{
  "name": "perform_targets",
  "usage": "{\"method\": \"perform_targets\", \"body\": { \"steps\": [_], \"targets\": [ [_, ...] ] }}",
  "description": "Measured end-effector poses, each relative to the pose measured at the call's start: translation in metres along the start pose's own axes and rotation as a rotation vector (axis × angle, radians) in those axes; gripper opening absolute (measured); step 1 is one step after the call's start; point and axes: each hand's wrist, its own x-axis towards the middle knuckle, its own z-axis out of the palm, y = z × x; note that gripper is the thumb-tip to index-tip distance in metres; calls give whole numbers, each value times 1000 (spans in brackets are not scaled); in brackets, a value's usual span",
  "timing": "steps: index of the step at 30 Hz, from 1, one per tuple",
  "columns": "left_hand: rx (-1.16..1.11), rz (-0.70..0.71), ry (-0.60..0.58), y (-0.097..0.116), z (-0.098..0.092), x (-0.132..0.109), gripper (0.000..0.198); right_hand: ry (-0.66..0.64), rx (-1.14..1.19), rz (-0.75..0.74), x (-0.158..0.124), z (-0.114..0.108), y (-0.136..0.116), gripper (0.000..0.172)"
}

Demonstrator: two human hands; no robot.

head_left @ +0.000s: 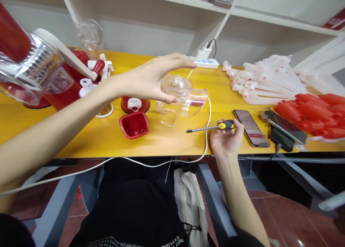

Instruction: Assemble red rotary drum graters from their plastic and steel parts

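My left hand (151, 78) reaches over the table with thumb and fingers spread around the round top of a clear plastic housing (185, 105). The thumb lies at the near side of its rim; I cannot tell whether it presses on it. My right hand (225, 143), palm up near the front edge, is closed on the yellow-and-black handle of a screwdriver (203, 129), whose tip points left. A red square plastic cup (134, 125) sits in front of the left forearm. Behind it is a red round base (134, 105) with a white knob, partly hidden by my arm.
An assembled red and clear rotary grater (51, 65) stands at the left. A white cable (209, 121) crosses the table edge from a power strip (207, 63). To the right lie a phone (250, 127), white translucent plastic parts (269, 80) and red plastic parts (312, 112).
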Motion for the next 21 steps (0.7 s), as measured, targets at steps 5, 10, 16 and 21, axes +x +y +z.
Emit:
{"method": "perform_targets", "body": {
  "steps": [5,10,16,21],
  "targets": [
    [162,-34,401,21,17,-84,38,9,-4,-33,-1,-2,5,26],
    [237,-323,303,9,57,-162,101,-175,-146,-259,-16,-1,4,27],
    [231,-321,338,-8,82,-178,80,-624,-265,-830,-60,30,13,15],
    [163,-307,328,-8,82,-178,63,-641,-301,-754,-76,27,16,31]
  ]
}}
